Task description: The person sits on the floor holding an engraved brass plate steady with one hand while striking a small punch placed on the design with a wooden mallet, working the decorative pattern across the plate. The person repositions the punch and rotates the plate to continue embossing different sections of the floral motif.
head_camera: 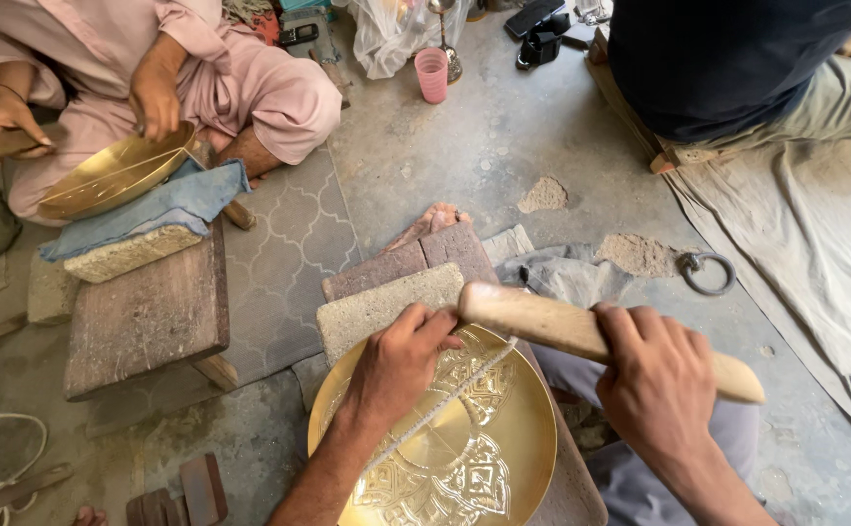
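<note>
2 hands are occupied over a brass bowl [445, 438] propped against a rough grey block [386, 310] near the bottom of the view. The left hand [398, 362] is curled over the bowl's upper rim, its fingers pinching what appears to be a thin tool, though the grip itself is hidden. The right hand [657, 378] is wrapped tightly around a wooden mallet [581, 331], held level across the rim. For clean work, the bowl is best kept braced against the block, and light, even taps are probably called for, since the engraved pattern [459, 477] could be marred by a slip. A thin bright line is seen crossing the bowl. Nearby, a second brass bowl [113, 177] is worked by another person on a wooden bench [148, 317]; a pink cup [432, 74] and a metal ring [706, 273] lie well apart.
</note>
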A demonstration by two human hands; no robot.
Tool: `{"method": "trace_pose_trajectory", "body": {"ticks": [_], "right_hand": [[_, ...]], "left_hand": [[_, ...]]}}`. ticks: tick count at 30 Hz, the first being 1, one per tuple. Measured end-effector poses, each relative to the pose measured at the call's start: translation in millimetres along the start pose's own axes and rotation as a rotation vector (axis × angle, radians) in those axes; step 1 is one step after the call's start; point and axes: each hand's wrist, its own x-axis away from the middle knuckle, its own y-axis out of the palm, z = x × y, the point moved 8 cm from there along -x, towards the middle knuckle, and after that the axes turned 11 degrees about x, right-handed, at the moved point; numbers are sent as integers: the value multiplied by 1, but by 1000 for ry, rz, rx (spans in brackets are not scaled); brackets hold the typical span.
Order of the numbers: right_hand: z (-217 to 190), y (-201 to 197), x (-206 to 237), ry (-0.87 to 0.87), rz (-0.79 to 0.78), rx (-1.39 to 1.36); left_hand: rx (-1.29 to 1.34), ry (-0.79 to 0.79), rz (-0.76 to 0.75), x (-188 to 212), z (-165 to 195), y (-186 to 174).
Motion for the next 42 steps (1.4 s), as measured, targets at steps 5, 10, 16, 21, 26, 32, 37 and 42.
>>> {"method": "trace_pose_trajectory", "body": {"ticks": [5,10,16,21,26,32,37,42], "right_hand": [[12,2,-5,80,-184,-222],[9,22,0,265,-723,-196],[-30,-29,-25,110,-372,-792],[-50,-36,-53,-9,-428,-391],[-79,-79,-72,-226,-93,-460],[-115,-107,-71,-588,206,42],[-113,-108,-76,-574,154,-3],[-116,-113,-73,-589,195,-41]], "left_hand": [[310,1,482,39,6,-40],[687,-196,751,62,-25,-26],[363,-100,807,63,-30,-17],[292,-77,793,65,-30,-22],[235,-80,784,67,-31,-21],[174,-111,772,71,-33,-17],[182,-121,774,74,-35,-18],[168,-45,784,74,-30,-20]]}}
